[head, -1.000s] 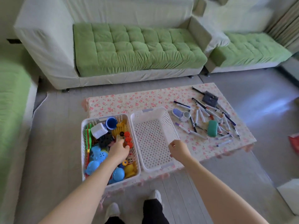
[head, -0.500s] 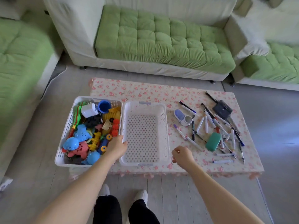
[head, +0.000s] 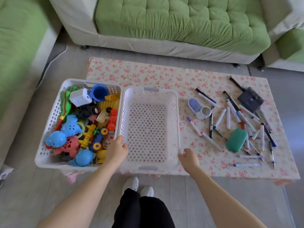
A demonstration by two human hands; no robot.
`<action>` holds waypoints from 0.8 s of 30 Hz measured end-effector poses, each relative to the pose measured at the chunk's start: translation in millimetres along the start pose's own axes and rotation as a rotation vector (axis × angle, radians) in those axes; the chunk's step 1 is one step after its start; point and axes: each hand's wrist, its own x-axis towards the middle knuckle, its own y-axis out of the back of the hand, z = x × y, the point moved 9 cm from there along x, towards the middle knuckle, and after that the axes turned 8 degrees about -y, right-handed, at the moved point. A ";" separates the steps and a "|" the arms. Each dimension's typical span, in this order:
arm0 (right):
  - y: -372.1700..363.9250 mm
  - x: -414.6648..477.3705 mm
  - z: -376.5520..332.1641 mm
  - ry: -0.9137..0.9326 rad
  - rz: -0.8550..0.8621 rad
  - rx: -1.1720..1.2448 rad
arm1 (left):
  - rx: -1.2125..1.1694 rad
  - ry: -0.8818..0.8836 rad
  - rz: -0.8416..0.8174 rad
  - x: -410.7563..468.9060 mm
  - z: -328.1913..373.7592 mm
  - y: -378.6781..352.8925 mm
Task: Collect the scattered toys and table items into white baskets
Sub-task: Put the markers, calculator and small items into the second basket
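White perforated plastic: empty basket (head: 148, 127) on the desk (head: 148, 74), light, stiff, best taken by its rims. Left hand (head: 117, 148) fingers hook its left rim. Right hand (head: 189, 157) fingers curl beside the right rim, grip unclear. Pens (head: 228, 117) right of them, light, likely rolly.

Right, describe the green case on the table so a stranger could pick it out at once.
Find the low table with the rose-print cloth and look at its right half, where white-barrelled marker pens lie scattered. At the near side of that scatter lies a smooth, rounded teal-green oval case. It is the only green, pebble-shaped thing there; everything around it is thin and stick-like.
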 end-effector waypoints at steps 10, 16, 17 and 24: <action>-17.7 23.9 0.6 -0.032 0.045 0.189 | 0.032 -0.025 0.003 20.6 9.9 -7.8; 27.1 1.6 -5.1 -0.018 0.037 0.263 | -0.015 -0.061 0.054 22.6 46.8 20.1; 36.6 -3.3 -5.8 -0.017 0.036 0.284 | -0.030 -0.048 0.057 23.7 51.4 24.9; 81.0 -45.8 -16.4 0.037 -0.008 0.413 | -0.445 0.041 -0.068 27.7 82.8 44.1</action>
